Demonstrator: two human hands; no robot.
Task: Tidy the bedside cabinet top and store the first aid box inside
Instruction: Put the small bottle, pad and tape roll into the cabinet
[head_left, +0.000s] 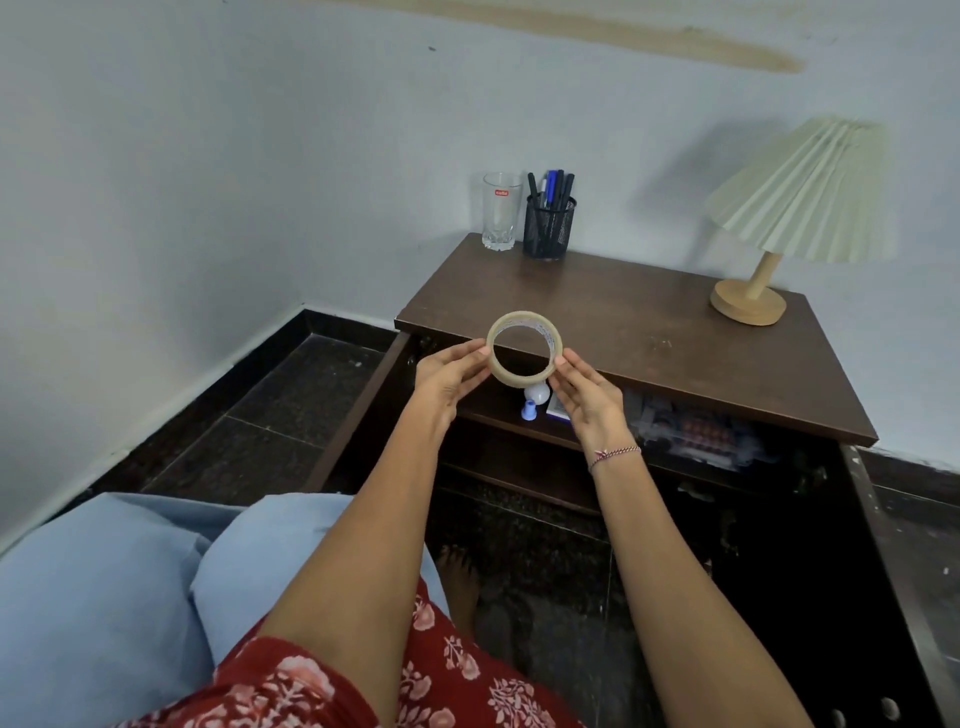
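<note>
Both forearms reach forward from the bottom of the view and meet in front of the bedside cabinet (649, 332), just above its front edge. Between the hands is a tape roll (519, 379), stood on edge with its open centre facing the camera.

The left hand (452, 374) comes in from the left with the wrist slightly bent. Its thumb and fingertips pinch the roll's left rim. The right hand (587, 395) mirrors it, palm turned inward, with fingers and thumb pinching the right rim. A thin red-and-white thread (615, 454) circles the right wrist. The roll touches nothing but the two hands.

On the cabinet's top, at the back left corner, a clear glass (501, 213) stands just beside a black mesh pen holder (549, 228) full of pens. A lamp (800, 192) with a pleated shade and wooden base stands at the back right corner.

Both cabinet doors are swung open: the left door (358, 415) and the right door (893, 571). On the upper shelf inside, directly below the roll, lies a white bulb (537, 395) with a blue base. Further right on that shelf sits a clear plastic box (696, 436) with reddish contents. It is too blurred to tell whether it is the first aid box.
</note>
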